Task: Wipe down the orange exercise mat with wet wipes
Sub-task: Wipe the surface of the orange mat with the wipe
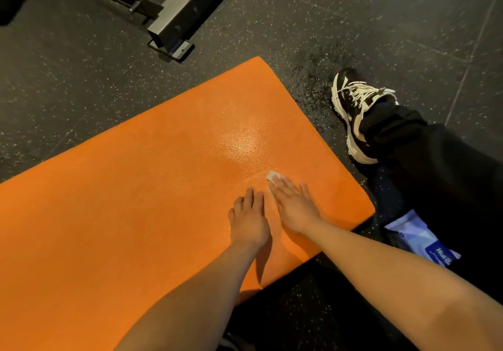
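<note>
Pressing the limp white wet wipe (272, 177) under our flat right hand (295, 209), we pin the soft-looking orange mat (136, 201) with our flat left hand (249, 221).

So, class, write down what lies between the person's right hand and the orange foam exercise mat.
A small white wet wipe, pressed under the right hand onto the orange mat; the head view shows only its tip.

Dim overall, glare on mat (239, 143)
</note>
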### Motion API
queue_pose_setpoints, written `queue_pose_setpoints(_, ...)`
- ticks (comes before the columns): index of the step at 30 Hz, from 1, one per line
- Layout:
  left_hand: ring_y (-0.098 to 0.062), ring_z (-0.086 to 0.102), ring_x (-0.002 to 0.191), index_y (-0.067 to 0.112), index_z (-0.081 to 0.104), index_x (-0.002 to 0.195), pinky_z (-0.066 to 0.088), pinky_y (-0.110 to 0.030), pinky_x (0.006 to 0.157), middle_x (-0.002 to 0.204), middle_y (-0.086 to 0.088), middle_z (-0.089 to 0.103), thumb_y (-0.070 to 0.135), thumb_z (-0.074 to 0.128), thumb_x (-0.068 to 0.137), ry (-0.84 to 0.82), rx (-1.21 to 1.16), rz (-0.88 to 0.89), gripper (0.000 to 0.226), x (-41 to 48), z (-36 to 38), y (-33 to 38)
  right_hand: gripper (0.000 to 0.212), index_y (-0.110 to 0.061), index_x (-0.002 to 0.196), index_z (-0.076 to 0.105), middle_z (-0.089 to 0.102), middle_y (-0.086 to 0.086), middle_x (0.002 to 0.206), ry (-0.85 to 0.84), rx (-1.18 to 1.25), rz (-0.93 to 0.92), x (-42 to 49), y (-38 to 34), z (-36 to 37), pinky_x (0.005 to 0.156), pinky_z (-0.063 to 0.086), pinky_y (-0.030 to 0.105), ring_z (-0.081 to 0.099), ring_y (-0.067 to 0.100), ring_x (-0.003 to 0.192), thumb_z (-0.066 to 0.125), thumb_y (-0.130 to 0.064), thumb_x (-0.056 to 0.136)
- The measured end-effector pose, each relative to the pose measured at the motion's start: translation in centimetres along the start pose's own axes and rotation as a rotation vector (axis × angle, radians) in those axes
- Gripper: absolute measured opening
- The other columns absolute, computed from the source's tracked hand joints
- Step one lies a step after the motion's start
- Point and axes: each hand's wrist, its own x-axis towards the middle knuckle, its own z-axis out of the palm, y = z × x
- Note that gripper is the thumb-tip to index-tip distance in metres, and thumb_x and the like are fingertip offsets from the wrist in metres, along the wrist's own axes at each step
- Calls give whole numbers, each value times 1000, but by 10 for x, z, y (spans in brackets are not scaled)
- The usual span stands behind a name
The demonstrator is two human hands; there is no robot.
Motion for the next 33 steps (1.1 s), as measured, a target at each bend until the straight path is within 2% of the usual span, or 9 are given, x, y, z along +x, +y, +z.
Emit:
queue_pose_setpoints(4,-32,5,148,34,12,159,16,-53,116,168,5,-5,41,34,105,-64,3,42,59,11,2,18,70,-31,162,4,-10,-8,169,141,90,503,-5,41,-18,123,-8,53,-15,12,154,34,-12,101)
queue_pose_setpoints(6,-33,5,147,36,12,159,16,-53,115,168,5,-5,48,33,104,-62,-7,15,59,13,5,23,71,-29,162,5,-12,-7,169,164,183,633,-2,45,-24,123,-7,55,-17,13,154,36,-11,100)
queue_pose_setpoints(10,-34,5,147,35,14,158,14,-52,116,168,3,-5,47,36,104,-16,-2,-13,60,13,11,28,73,-25,162,1,-14,-5,169,96,112,305,0,23,-12,123,-5,52,-19,13,153,39,-11,101)
queue_pose_setpoints(13,-33,4,149,35,14,158,12,-53,117,168,4,-6,41,33,105,-5,0,25,57,16,13,36,65,-26,162,0,-14,-8,169,15,19,140,0,30,-7,123,-6,51,-18,11,154,33,-25,107)
queue_pose_setpoints(16,-30,1,150,39,14,158,10,-57,117,168,6,-7,50,28,105,-31,-33,47,56,21,15,47,62,-31,162,2,-13,-10,168,62,53,300,-5,48,-15,123,-5,52,-16,13,154,29,-40,107)
queue_pose_setpoints(20,-31,-4,150,40,12,158,8,-58,117,168,6,-12,56,33,102,-65,4,14,62,23,17,51,65,-27,163,2,-12,-4,170,165,210,665,-10,63,-23,124,-4,54,-15,18,155,33,-37,106)
queue_pose_setpoints(22,-31,-4,151,40,12,158,7,-57,117,167,7,-13,56,34,102,-62,-7,8,62,23,18,50,64,-25,163,3,-11,-1,170,171,220,655,-10,54,-22,125,-4,53,-17,18,155,32,-35,106)
queue_pose_setpoints(28,-29,3,149,41,20,156,11,-54,116,168,8,-4,51,35,103,-6,-21,23,56,23,17,49,61,-27,163,1,-13,-7,169,66,89,262,-11,35,-8,124,-8,51,-19,11,153,29,-31,108)
queue_pose_setpoints(33,-29,12,145,39,28,152,18,-51,113,166,5,8,44,41,102,54,-32,58,52,26,14,41,61,-26,162,2,-13,-6,169,116,139,450,1,42,-18,124,-6,52,-19,14,154,28,-34,107)
